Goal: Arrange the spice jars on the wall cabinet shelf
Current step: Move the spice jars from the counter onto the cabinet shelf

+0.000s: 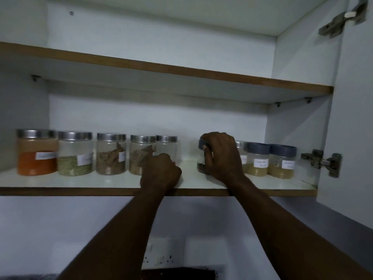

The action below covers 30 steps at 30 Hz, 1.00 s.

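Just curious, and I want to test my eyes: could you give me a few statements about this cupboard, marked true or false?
1. The right hand grips a blue-lidded jar. True.
2. The orange-filled jar stands at the right end of the row. False: it stands at the left end.
3. The green-spice jar lies on its side. False: it stands upright.
4. The rightmost jar has a blue lid. True.
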Tool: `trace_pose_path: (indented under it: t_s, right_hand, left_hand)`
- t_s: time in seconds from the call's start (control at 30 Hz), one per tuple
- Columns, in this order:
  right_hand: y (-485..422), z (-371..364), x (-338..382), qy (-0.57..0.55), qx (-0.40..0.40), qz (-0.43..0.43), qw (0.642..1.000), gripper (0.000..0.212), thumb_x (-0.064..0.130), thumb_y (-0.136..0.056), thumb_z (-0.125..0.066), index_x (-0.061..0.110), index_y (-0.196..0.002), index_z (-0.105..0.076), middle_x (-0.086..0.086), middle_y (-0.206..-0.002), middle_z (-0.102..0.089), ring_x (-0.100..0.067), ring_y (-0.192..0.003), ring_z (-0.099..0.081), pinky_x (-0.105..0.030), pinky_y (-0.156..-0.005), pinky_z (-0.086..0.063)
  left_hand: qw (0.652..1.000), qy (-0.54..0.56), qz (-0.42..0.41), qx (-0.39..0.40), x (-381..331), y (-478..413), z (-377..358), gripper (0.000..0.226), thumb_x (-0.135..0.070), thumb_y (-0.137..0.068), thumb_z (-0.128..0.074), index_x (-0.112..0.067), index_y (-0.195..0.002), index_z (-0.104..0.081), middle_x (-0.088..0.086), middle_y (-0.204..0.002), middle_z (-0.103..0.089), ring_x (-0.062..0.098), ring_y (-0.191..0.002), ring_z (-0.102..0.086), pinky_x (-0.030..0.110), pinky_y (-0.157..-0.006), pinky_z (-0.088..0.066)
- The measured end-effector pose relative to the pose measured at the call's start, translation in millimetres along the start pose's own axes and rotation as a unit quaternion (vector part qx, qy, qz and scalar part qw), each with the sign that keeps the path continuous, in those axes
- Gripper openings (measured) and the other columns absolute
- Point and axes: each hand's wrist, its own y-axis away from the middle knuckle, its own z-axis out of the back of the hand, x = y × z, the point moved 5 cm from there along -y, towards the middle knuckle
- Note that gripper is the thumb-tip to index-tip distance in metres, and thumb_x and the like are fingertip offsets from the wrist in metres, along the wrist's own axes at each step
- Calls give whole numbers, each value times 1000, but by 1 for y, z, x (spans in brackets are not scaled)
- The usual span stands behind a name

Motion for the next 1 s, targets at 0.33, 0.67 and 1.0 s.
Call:
trace_pose_path:
  t_s: [0.33,0.67,1.0]
  right_hand:
    - [-48,-80,50,-79,183,-35,979,64,25,-100,-58,17,-159,-33,-4,-163,-38,-23,-148,-36,-38,-121,-28]
    - [-48,-91,50,-111,60,-35,991,18,33,-101,-55,22,-111,-66,4,-105,-66,-17,-99,-57,-40,-89,-43]
    - [-43,-72,36,-108,-8,-85,990,44,40,-102,-37,18,-98,-74,3,-95,-73,-20,-94,-58,-39,-85,-39]
  left_hand:
    - [998,14,-19,-57,4,9,20,34,-33,-101,-58,-10,-125,-69,7,-128,-68,19,-122,-61,26,-102,-45]
    - [995,60,82,-13,19,-3,21,68,-45,-88,-73,-8,-138,-46,12,-148,-52,30,-140,-48,39,-103,-46]
    - [994,-58,-43,83,19,-24,0,71,-72,-83,-63,-27,-138,-59,0,-130,-68,17,-132,-57,48,-128,-9]
